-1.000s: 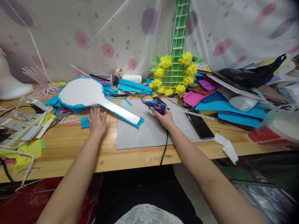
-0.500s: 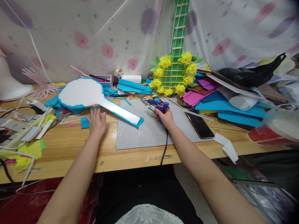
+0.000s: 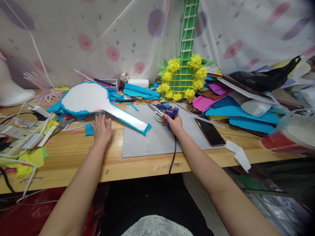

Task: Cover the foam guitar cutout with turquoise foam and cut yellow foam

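My right hand (image 3: 174, 122) is wrapped round a blue glue gun (image 3: 166, 109), whose black cord runs down over the table edge and whose clear glue stick points right. White-handled scissors (image 3: 158, 115) lie just beside the gun. On the wood, my left hand (image 3: 102, 128) rests with fingers stretched out, at the lower edge of a white guitar-shaped board (image 3: 85, 97) trimmed in blue paper. Its fingertips are near a small round object that I cannot make out. The board's neck reaches over the grey cutting mat (image 3: 147, 144).
At the back stands a green guitar (image 3: 186, 49) with yellow paper flowers. A phone (image 3: 211, 131) lies on the mat's right side. Coloured paper (image 3: 242, 109) is piled at right, near a bagged red cup (image 3: 283, 141). A power strip (image 3: 18, 137) with cables lies left.
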The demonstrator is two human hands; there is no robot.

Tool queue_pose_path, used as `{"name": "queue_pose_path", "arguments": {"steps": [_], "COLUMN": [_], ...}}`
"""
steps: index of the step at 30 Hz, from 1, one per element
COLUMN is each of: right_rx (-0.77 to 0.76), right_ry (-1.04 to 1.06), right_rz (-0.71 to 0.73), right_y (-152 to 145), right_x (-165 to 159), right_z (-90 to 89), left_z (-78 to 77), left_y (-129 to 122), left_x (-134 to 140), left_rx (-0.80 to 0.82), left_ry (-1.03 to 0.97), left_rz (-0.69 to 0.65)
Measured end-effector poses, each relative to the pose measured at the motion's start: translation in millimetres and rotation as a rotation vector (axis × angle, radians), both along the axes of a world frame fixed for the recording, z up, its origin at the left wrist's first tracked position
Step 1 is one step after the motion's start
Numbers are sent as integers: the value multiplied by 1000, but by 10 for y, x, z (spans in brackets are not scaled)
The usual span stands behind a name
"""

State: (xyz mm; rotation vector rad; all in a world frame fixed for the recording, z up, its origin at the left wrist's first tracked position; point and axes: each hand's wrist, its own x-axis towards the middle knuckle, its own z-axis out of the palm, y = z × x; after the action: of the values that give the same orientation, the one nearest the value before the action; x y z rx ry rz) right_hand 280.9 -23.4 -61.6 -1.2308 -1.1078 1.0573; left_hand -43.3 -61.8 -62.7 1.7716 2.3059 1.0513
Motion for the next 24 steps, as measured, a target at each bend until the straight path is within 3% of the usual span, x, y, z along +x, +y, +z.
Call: {"name": "queue_pose_path", "arguments": {"steps": [24], "right_rx": [85], "right_ry": [-203], "right_rz": [-34], "right_y": [35], "right_x": [47], "right_z": [-78], "left_z": [6], "left_y": [-7], "left_x": [6], "left_rx": [-16], "left_ry": [-1], "left_rz": [14]}}
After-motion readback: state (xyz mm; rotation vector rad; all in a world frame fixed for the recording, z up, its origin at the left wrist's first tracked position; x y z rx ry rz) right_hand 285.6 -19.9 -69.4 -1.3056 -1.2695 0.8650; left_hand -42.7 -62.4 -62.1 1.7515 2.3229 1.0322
